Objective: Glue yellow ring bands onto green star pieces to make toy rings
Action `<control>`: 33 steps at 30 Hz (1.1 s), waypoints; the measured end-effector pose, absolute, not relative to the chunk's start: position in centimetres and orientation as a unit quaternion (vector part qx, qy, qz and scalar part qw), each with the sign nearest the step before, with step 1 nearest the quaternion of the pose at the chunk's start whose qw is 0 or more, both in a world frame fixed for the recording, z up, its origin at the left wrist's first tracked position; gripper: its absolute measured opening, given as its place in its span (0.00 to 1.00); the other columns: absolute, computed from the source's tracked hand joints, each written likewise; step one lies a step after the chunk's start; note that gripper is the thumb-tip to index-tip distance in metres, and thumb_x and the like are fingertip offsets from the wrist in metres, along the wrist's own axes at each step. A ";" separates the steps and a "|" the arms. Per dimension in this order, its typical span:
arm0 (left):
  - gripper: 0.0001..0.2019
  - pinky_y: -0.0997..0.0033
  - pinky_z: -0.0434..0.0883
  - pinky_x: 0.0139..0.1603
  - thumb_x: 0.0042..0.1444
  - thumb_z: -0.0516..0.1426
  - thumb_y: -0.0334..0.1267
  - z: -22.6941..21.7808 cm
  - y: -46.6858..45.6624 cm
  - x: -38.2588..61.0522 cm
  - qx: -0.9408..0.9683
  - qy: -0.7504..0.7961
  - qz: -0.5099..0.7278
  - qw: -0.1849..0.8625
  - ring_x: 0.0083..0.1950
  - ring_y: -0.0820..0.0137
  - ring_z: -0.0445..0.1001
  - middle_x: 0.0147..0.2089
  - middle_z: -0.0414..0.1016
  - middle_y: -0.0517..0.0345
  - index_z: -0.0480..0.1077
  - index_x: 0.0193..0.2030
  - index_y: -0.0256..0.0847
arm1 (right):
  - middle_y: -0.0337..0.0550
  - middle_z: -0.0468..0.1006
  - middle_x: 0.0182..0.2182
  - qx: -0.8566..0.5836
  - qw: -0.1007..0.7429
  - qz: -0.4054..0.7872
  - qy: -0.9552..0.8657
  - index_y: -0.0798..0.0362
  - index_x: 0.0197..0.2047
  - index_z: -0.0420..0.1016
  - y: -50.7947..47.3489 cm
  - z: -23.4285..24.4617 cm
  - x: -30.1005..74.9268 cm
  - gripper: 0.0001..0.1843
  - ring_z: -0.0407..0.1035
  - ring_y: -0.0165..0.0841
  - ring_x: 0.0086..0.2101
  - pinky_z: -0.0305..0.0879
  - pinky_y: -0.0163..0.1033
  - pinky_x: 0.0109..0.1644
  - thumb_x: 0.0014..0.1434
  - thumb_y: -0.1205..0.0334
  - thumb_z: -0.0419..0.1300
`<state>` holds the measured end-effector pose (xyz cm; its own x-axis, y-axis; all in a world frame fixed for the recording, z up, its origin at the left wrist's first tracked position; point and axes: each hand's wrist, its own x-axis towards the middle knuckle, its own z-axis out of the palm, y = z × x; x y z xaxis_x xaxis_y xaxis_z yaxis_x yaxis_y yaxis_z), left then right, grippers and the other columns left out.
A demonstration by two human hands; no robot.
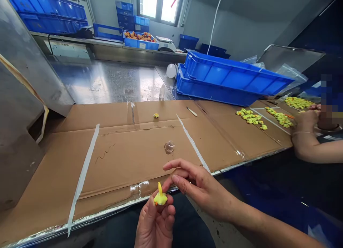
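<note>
My left hand [157,219] holds a small yellow figure [160,199] between thumb and fingers, just off the table's front edge. An orange bit shows at the figure's lower left, and a narrow yellow piece stands up from its top. To the right, my right hand [191,180] is open, its index finger stretched out to the left. Its lower fingertips come close to the figure; whether they touch it I cannot tell. Beyond the hands, a small clear cup [169,146] sits on the cardboard. Another small yellow piece [156,115] lies farther back.
Cardboard [128,151] with white tape strips covers the table. A knife-like tool [192,111] and a clear bottle [162,92] lie toward the back. Stacked blue crates [222,80] stand behind. At right, a co-worker's hand [307,121] is beside several yellow figures [281,119].
</note>
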<state>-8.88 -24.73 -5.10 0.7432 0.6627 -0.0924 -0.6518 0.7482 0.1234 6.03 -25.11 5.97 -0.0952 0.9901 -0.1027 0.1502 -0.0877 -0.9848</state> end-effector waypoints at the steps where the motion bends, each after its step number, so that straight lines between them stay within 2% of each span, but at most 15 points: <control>1: 0.12 0.82 0.74 0.41 0.62 0.53 0.31 -5.2 -24.7 -8.9 0.040 0.056 0.348 0.935 0.41 0.72 0.80 0.43 0.82 0.53 0.76 0.47 0.38 | 0.45 0.79 0.37 -0.530 0.415 0.512 -0.534 0.54 0.51 0.63 -25.2 5.9 6.0 0.10 0.74 0.34 0.40 0.68 0.43 0.47 0.68 0.62 0.50; 7: 0.11 0.85 0.74 0.41 0.61 0.55 0.33 -5.6 -24.7 -8.8 0.031 0.039 0.326 0.944 0.40 0.74 0.80 0.42 0.83 0.54 0.77 0.45 0.36 | 0.46 0.79 0.38 -0.532 0.422 0.517 -0.521 0.54 0.50 0.64 -25.7 5.3 6.1 0.10 0.74 0.35 0.39 0.69 0.43 0.47 0.67 0.61 0.51; 12: 0.11 0.85 0.74 0.41 0.61 0.55 0.35 -5.8 -25.0 -8.7 0.036 0.043 0.326 0.944 0.41 0.75 0.80 0.42 0.83 0.56 0.76 0.47 0.40 | 0.46 0.79 0.40 -0.527 0.429 0.527 -0.511 0.53 0.50 0.64 -26.3 5.2 6.1 0.10 0.74 0.34 0.40 0.69 0.39 0.44 0.66 0.62 0.54; 19: 0.10 0.85 0.73 0.41 0.58 0.58 0.32 -4.6 -25.3 -9.2 0.051 0.046 0.322 0.944 0.39 0.75 0.80 0.42 0.83 0.57 0.77 0.45 0.42 | 0.44 0.79 0.41 -0.523 0.395 0.395 -0.644 0.53 0.52 0.63 -27.7 5.1 6.4 0.11 0.73 0.32 0.42 0.67 0.36 0.46 0.66 0.68 0.52; 24: 0.08 0.84 0.75 0.32 0.49 0.65 0.35 -2.8 -25.1 -9.3 0.084 0.151 0.363 0.916 0.29 0.73 0.80 0.32 0.83 0.55 0.80 0.38 0.43 | 0.47 0.79 0.41 -0.495 0.409 0.375 -0.668 0.54 0.52 0.64 -27.8 4.4 6.5 0.11 0.73 0.33 0.42 0.68 0.39 0.47 0.66 0.69 0.51; 28: 0.12 0.81 0.75 0.26 0.39 0.70 0.38 -1.3 -24.9 -9.1 0.115 0.248 0.409 0.870 0.25 0.70 0.79 0.28 0.82 0.53 0.81 0.34 0.40 | 0.47 0.80 0.39 -0.462 0.442 0.364 -0.677 0.53 0.54 0.62 -27.5 3.6 6.9 0.12 0.73 0.33 0.40 0.66 0.43 0.50 0.68 0.66 0.51; 33: 0.14 0.81 0.74 0.24 0.37 0.71 0.40 -0.7 -24.8 -9.0 0.138 0.271 0.409 0.860 0.23 0.71 0.78 0.26 0.81 0.53 0.81 0.33 0.38 | 0.48 0.80 0.40 -0.435 0.463 0.385 -0.669 0.52 0.55 0.58 -27.5 2.8 7.1 0.12 0.75 0.33 0.39 0.67 0.43 0.50 0.69 0.64 0.49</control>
